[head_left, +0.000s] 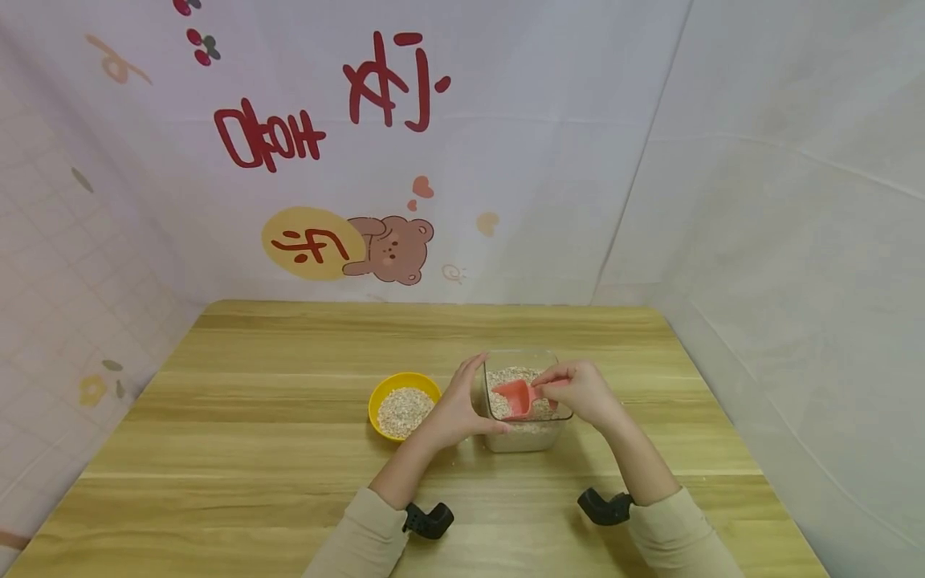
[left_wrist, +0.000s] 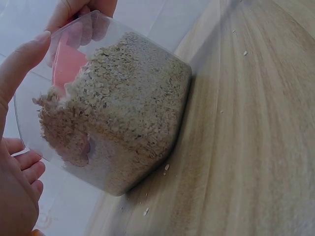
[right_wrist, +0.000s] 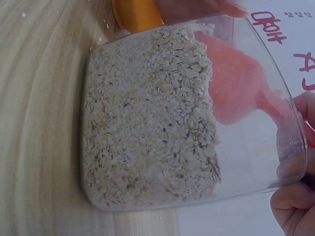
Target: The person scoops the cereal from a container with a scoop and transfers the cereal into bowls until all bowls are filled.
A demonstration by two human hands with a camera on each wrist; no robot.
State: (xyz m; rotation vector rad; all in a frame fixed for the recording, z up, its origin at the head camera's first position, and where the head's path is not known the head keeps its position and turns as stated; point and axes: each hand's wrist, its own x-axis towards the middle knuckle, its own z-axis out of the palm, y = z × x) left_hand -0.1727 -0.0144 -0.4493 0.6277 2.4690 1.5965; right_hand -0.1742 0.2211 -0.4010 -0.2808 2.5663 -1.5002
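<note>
A clear square container (head_left: 523,440) of rolled oats (right_wrist: 147,113) stands on the table right of centre. My left hand (head_left: 454,411) grips its left side, thumb at the near rim and fingers toward the far corner. Over the container's right rim, my right hand (head_left: 584,395) pinches the handle of a pink scoop (head_left: 516,396). The scoop's bowl sits inside the container, low against the oats, with some oats at its mouth. Through the clear wall in the right wrist view, the scoop's underside shows above the oats' uneven surface.
A yellow bowl (head_left: 373,405) holding oats (head_left: 405,411) stands just left of my left hand. Stray flakes (left_wrist: 146,211) lie on the wooden table (head_left: 253,449) near the container. A printed white cloth (head_left: 535,160) hangs behind the table, with more cloth at both sides.
</note>
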